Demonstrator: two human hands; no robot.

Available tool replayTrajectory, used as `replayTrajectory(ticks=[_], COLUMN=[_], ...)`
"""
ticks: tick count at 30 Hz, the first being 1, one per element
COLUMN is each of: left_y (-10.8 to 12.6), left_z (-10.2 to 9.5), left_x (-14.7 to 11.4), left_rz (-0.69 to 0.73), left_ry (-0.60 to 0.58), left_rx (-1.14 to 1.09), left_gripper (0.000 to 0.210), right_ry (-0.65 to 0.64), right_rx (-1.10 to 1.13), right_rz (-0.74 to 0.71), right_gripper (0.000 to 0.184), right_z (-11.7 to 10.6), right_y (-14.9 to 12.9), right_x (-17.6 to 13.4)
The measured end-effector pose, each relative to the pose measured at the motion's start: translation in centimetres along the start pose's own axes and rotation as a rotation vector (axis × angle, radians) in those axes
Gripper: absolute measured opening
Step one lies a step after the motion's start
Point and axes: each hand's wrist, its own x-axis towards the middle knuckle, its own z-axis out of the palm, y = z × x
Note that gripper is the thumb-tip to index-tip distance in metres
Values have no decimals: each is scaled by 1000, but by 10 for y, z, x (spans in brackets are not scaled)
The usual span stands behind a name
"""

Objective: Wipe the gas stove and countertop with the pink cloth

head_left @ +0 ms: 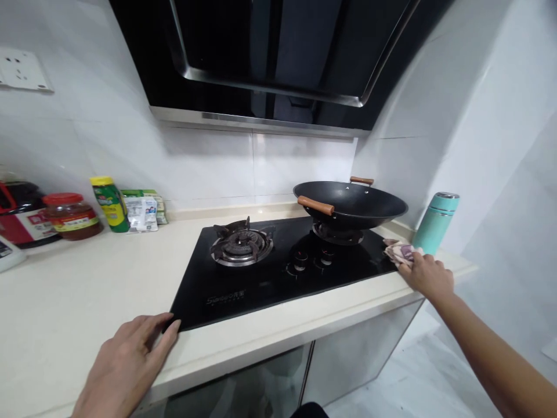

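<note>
A crumpled, patterned cloth (399, 253) is in the grip of my right hand (430, 277), pressed down at the right edge of the black gas stove (261, 290). Just beyond that hand a mint-green thermos (436, 223) stands upright. My left hand (126, 360) rests on the counter with thumb and fingers apart, its fingertips at the stove's front left corner. On the right burner sits a black wok (361, 203) with wooden handles. The left burner (242, 247) is bare, its grate showing.
A black range hood (270, 64) hangs low over the stove. Along the wall on the left of the counter (108, 273) stand a red-lidded jar (73, 217), a green bottle with a yellow cap (111, 206) and some packets (143, 212). Two control knobs (300, 260) rise from the stove top.
</note>
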Motion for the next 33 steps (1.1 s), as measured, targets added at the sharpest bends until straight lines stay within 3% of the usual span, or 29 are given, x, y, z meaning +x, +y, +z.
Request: replayTrajectory(ticks=[6,14,17,20,22,24,27,29,31,33], left_y=[8,16,16,15,15,15,14,13,13,13], left_z=[-2,-3,-3,-2,-2,-1,0,1,2,3], left_x=[-3,-12,-14,-16,-18,-19,-22,-23,-25,-26], left_rz=[13,-6,-10,0,0,1,3,3,5,11], left_ry=[13,32,53,72,87,97,100,101,109,122], left_rx=[-19,-24,-33,-49,-57,-59,-50,-52,-60,-65], left_gripper=[46,43,39,36,34,31,30,29,29,29], right_ry=[69,152,111,-82,-272,-385,-304,-183,-127,-157], right_rx=[-57,257,463,729,902,1009,993,826,610,455], right_rz=[-310,-673,-795,-873,-813,-685,-501,-419,-392,-403], right_gripper=[40,21,26,28,24,25,48,63,65,59], right_z=[-27,-65,-79,-93,-101,-108,-112,-110,-104,-94], right_y=[-81,-202,-234,-259,-275,-291,-314,-325,-333,-338], right_x=[-85,-184,-212,-222,-214,-192,-136,-92,-52,-25])
